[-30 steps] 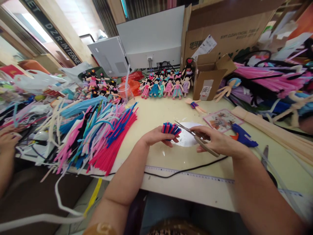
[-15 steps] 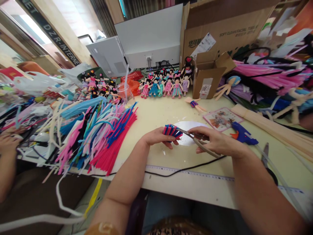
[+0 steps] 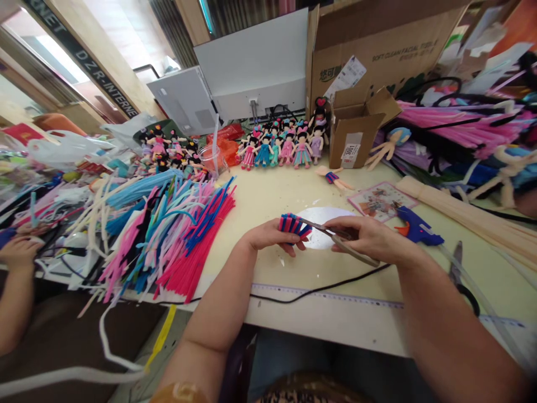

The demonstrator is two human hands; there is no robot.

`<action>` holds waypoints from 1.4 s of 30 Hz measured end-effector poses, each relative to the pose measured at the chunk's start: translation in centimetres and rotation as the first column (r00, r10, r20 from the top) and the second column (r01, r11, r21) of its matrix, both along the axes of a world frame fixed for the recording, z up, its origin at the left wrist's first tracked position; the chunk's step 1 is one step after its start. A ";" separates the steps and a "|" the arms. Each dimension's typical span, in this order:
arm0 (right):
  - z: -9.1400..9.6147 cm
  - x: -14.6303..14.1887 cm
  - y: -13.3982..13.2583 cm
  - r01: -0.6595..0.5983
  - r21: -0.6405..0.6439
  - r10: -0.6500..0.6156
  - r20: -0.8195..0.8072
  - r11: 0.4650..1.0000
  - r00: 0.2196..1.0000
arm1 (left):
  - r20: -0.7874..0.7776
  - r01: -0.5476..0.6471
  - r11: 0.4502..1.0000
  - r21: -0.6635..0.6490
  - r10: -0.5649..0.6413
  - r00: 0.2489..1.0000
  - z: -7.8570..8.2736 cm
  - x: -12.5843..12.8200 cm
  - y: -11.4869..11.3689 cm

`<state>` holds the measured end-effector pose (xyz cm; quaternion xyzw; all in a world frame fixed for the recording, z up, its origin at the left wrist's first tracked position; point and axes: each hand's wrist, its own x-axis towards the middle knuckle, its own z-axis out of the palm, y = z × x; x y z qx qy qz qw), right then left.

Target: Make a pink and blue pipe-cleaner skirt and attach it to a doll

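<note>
Between the fingers and thumb of my left hand (image 3: 273, 234) is a striped piece of blue and pink pipe cleaners (image 3: 291, 225), its strips fanned side by side. My right hand (image 3: 364, 234) grips a pair of scissors (image 3: 356, 255) by the handles. The blades point left and reach the upper right edge of the striped piece; how far apart they stand is hard to make out. Beneath both hands lies a white round disc (image 3: 325, 215) on the table. A partly made doll body (image 3: 333, 177) with a blue and pink striped middle lies beyond them.
Bundles of pipe cleaners (image 3: 176, 229) fill the left side. Finished dolls (image 3: 285, 146) stand at the back beside a small carton (image 3: 350, 137). On the right are a blue glue gun (image 3: 417, 226) and other scissors (image 3: 458, 263). A black cord (image 3: 302, 295) crosses near the ruler. Another person's hand (image 3: 19, 249) is far left.
The striped piece and my left hand have barely moved. My right fingers sit closer together on the scissors' handles. The other person's hand at far left has shifted slightly.
</note>
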<state>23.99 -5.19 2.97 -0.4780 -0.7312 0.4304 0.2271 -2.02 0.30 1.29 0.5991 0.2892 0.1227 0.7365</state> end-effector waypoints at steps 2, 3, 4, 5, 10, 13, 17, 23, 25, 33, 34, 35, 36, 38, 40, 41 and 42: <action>0.1 -0.1 0.0 0.003 0.019 -0.004 0.029 1.000 1.000 | 0.009 0.002 1.000 -0.009 -0.002 1.000 0.0 -0.1 0.0; 0.2 -0.2 -0.1 0.006 0.033 -0.007 0.046 0.999 0.999 | 0.010 0.003 1.000 -0.012 -0.003 1.000 0.0 -0.1 0.1; 0.3 -0.3 -0.1 0.009 0.050 -0.012 0.065 0.999 0.998 | 0.012 0.004 1.000 -0.016 -0.003 1.000 0.0 -0.2 0.1; 0.3 -0.3 -0.1 0.010 0.066 -0.015 0.080 0.998 0.997 | 0.017 0.003 1.000 -0.019 -0.002 1.000 0.0 -0.2 0.1; 0.5 -0.7 -0.2 0.026 0.096 -0.035 0.094 0.995 0.995 | 0.048 0.001 0.999 -0.037 0.001 0.999 0.1 -0.4 0.3; 0.5 -0.7 -0.2 0.025 0.116 -0.038 0.106 0.993 0.994 | 0.049 0.009 0.999 -0.042 -0.007 0.999 0.1 -0.5 0.3; 0.5 -0.9 -0.2 0.002 0.144 -0.020 0.123 0.990 0.992 | 0.045 0.012 0.999 -0.043 -0.010 0.999 -0.1 -0.7 0.5; 0.4 -0.6 -0.4 -0.033 0.153 0.009 0.155 0.988 0.988 | 0.015 0.050 0.997 -0.064 -0.049 0.999 0.2 -0.6 0.4; 0.3 -0.4 -0.5 -0.043 0.147 0.017 0.175 0.988 0.985 | 0.005 0.055 0.996 -0.073 -0.055 0.998 0.4 -0.5 0.3; 0.2 -0.5 -0.9 -0.045 0.170 0.011 0.198 0.984 0.980 | 0.015 0.063 0.995 -0.072 -0.062 0.998 0.2 -0.5 0.4; 0.3 -0.5 -1.0 -0.044 0.173 0.009 0.199 0.984 0.980 | 0.023 0.062 0.996 -0.071 -0.060 0.998 0.2 -0.6 0.4; 0.3 -0.6 -1.0 -0.044 0.173 0.009 0.200 0.984 0.980 | 0.029 0.062 0.996 -0.071 -0.060 0.998 0.1 -0.6 0.4; 0.3 -0.6 -1.0 -0.044 0.171 0.009 0.201 0.984 0.980 | 0.032 0.064 0.995 -0.072 -0.062 0.998 0.1 -0.6 0.4; 0.5 -0.6 -1.1 -0.049 0.169 0.014 0.204 0.984 0.979 | 0.035 0.069 0.995 -0.074 -0.067 0.997 0.1 -0.6 0.4; 0.6 -0.6 -1.2 -0.051 0.175 0.014 0.206 0.983 0.978 | 0.036 0.073 0.995 -0.073 -0.070 0.997 0.2 -0.6 0.3; 0.6 -0.6 -1.2 -0.051 0.178 0.013 0.208 0.983 0.978 | 0.034 0.074 0.995 -0.073 -0.071 0.997 0.3 -0.6 0.3; 0.5 -0.6 -1.2 -0.051 0.179 0.012 0.212 0.982 0.977 | 0.029 0.075 0.994 -0.075 -0.073 0.997 0.3 -0.6 0.3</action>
